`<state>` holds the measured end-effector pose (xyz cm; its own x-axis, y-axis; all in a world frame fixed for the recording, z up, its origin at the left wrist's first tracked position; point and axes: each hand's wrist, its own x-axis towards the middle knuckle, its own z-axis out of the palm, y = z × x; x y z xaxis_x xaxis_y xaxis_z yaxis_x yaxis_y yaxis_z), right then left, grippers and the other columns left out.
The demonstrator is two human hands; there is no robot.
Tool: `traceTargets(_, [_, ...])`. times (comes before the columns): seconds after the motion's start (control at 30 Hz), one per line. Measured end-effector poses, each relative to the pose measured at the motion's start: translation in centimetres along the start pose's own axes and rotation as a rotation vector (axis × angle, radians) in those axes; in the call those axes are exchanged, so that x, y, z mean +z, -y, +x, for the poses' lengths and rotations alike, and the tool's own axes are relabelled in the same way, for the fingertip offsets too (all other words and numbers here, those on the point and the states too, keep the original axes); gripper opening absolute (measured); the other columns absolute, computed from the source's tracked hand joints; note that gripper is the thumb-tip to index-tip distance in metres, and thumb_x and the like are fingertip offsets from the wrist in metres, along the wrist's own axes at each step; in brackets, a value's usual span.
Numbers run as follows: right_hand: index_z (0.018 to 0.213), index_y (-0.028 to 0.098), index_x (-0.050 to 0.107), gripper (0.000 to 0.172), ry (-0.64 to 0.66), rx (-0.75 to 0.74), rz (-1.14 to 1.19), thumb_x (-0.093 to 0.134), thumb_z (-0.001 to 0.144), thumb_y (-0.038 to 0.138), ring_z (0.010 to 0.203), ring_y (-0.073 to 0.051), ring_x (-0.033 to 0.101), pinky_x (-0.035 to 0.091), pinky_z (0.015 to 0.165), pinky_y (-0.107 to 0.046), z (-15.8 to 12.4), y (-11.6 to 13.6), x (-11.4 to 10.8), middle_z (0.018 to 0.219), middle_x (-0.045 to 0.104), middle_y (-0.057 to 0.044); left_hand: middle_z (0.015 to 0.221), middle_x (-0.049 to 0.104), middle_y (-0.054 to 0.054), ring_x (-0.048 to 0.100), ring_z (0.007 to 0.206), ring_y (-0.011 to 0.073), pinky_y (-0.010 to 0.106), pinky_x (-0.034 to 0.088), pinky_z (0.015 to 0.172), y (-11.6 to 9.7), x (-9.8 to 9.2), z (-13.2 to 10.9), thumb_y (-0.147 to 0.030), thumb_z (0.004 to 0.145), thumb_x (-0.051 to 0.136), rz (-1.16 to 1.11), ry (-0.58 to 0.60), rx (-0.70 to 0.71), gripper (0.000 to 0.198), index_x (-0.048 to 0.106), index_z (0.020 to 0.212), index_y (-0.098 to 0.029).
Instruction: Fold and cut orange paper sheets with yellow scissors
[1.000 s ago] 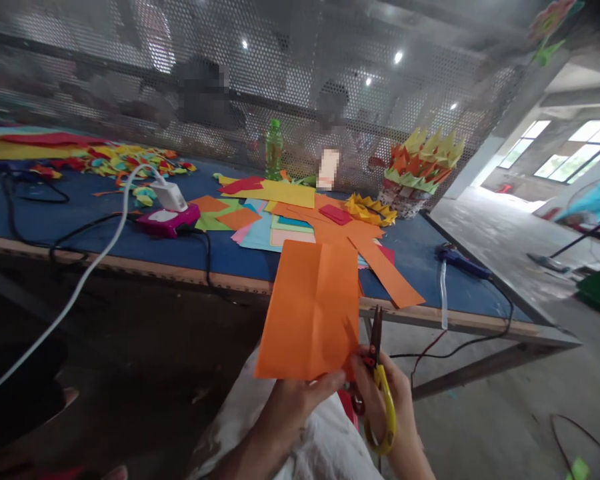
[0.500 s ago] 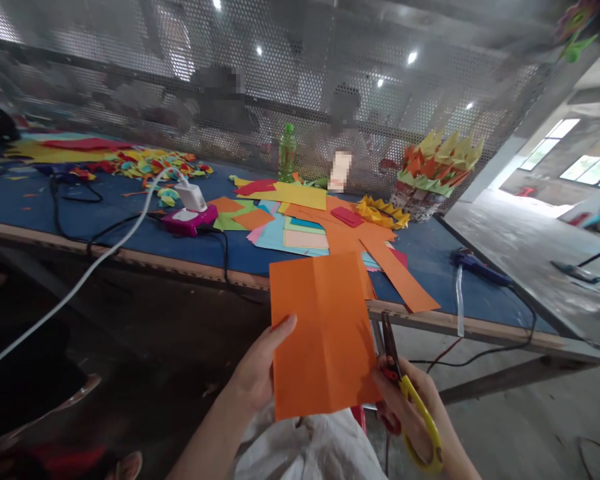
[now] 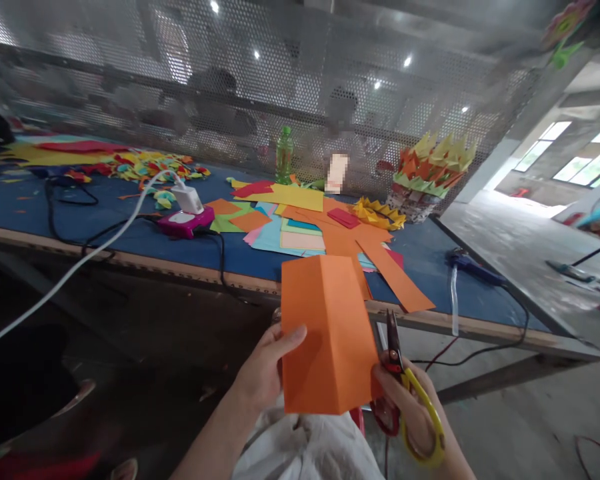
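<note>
Your left hand pinches the orange sheet at its near-left edge, thumb flat on the face and fingers tucked behind, which probably supports the paper without covering the crease down its middle. The sheet is between your two hands, above your lap and in front of the table edge, bent into a shallow ridge along that crease.

Your right hand is closed around the scissors, with the blades pointing up and away from you; I can't tell how far apart they are. Its fingertips also seem to meet the sheet's right edge, so one hand likely keeps the tool ready while steadying the paper (a handy economy, though the metal sits very near the sheet).

Straight beyond your grip, the blue table bears a pile of coloured sheets, with an orange strip slanting toward your right hand, perhaps laid there for easy reach. To the right of that strip, a glue gun lies near the table's side, its cord running off the edge. Beyond your left hand stands a purple power block with a white plug in it.
</note>
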<state>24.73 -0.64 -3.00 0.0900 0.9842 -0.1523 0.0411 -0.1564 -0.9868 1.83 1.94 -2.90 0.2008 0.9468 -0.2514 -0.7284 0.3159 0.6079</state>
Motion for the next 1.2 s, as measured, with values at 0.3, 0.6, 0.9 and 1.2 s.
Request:
traceTargets(0.3, [0.082, 0.019, 0.062, 0.048, -0.098, -0.024, -0.030, 0.076, 0.072, 0.063, 0.036, -0.010, 0.044, 0.036, 0.038, -0.022, 0.8, 0.9, 0.4, 0.041, 0.046, 0.008, 0.096, 0.078, 0.011, 0.072, 0.082, 0.0215, 0.026, 0.056, 0.062, 1.8, -0.8, -0.8, -0.031, 0.072, 0.088, 0.292, 0.092, -0.066, 0.036, 0.076, 0.103, -0.015])
traceTargets(0.6, [0.082, 0.019, 0.062, 0.048, -0.156, -0.019, 0.035, 0.079, 0.069, 0.061, 0.037, -0.008, 0.039, 0.038, 0.039, -0.021, 1.2, 1.3, 0.8, 0.043, 0.042, 0.009, 0.080, 0.074, 0.006, 0.069, 0.066, 0.0165, 0.024, 0.050, 0.058, 2.3, -0.3, -1.0, -0.031, 0.074, 0.086, 0.338, 0.075, -0.031, 0.023, 0.076, 0.088, -0.016])
traceTargets(0.9, [0.089, 0.020, 0.062, 0.047, -0.151, 0.010, 0.068, 0.080, 0.070, 0.059, 0.039, -0.009, 0.040, 0.038, 0.040, -0.022, 1.9, 0.8, -0.2, 0.047, 0.042, 0.010, 0.091, 0.076, 0.008, 0.070, 0.075, 0.0196, 0.029, 0.056, 0.061, 2.4, -0.3, -0.8, -0.054, 0.084, 0.074, 0.186, -0.059, 0.058, 0.038, 0.072, 0.093, -0.017])
traceTargets(1.2, [0.085, 0.021, 0.060, 0.046, -0.130, -0.008, 0.033, 0.080, 0.070, 0.059, 0.038, -0.009, 0.040, 0.036, 0.038, -0.022, 2.6, 1.0, -0.6, 0.047, 0.042, 0.009, 0.092, 0.075, 0.012, 0.070, 0.078, 0.0239, 0.034, 0.058, 0.063, 1.7, -0.2, -0.8, -0.048, 0.098, 0.054, 0.096, 0.012, 0.028, 0.042, 0.072, 0.109, -0.012])
